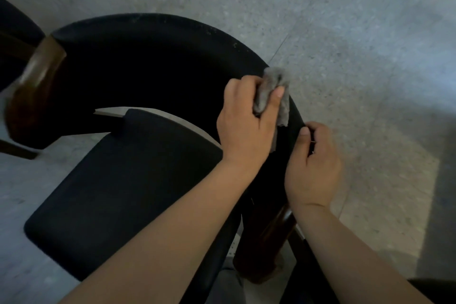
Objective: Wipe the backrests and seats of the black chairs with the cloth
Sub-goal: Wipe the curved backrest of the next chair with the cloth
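Observation:
A black chair fills the middle of the view, its curved backrest (pixel 153 39) arching from upper left round to the right and its padded seat (pixel 128 185) below. My left hand (pixel 246 121) grips a bunched grey cloth (pixel 274 86) and presses it onto the right part of the backrest. Just below and to the right, my right hand (pixel 313 168) holds the backrest's outer edge, thumb on top and fingers curled round it. Pale dust specks dot the backrest's top edge.
Brown wooden ends cap the backrest at the left (pixel 32 86) and near my right wrist (pixel 269 237). Part of another black chair (pixel 14 24) shows at the far left. Grey speckled floor (pixel 345 32) surrounds the chair. A dark object sits at the bottom right corner.

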Demonstrator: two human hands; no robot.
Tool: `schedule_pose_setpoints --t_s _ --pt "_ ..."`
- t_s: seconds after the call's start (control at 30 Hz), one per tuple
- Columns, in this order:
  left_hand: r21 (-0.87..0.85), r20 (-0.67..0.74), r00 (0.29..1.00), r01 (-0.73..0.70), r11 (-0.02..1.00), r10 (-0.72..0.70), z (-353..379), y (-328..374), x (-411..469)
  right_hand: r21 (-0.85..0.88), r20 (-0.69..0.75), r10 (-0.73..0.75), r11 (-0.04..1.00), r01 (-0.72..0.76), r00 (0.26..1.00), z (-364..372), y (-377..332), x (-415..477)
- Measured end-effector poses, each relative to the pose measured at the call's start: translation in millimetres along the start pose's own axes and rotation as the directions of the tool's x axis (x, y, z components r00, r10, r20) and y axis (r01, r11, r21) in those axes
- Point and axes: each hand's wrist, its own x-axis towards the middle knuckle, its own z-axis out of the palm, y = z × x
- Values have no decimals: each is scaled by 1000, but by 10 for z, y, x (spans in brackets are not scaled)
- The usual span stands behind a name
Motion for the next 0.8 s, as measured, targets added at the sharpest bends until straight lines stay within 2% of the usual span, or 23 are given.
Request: schedule_pose_setpoints --t_s 0.17,0.27,0.4,0.57,0.7,0.8 --pt "157 16 997 -75 985 74 183 41 98 1 15 22 1000 -22 1000 1 6 -10" --pt "243 -11 998 -60 968 64 197 -4 221 35 17 16 999 -17 1000 0 8 -7" --pt "164 -181 980 108 980 -78 162 -129 295 29 19 18 999 -19 1000 -4 12 -14" --pt "59 -246 943 246 967 -225 211 -363 -15 1 26 9 1000 -9 1000 -3 10 -9" --pt "27 -284 944 184 983 -169 264 -284 -4 -2 24 5 1000 -5 1000 5 6 -3" --pt "76 -266 947 208 975 -181 328 -310 28 -9 23 9 1000 -9 1000 11 6 -19"
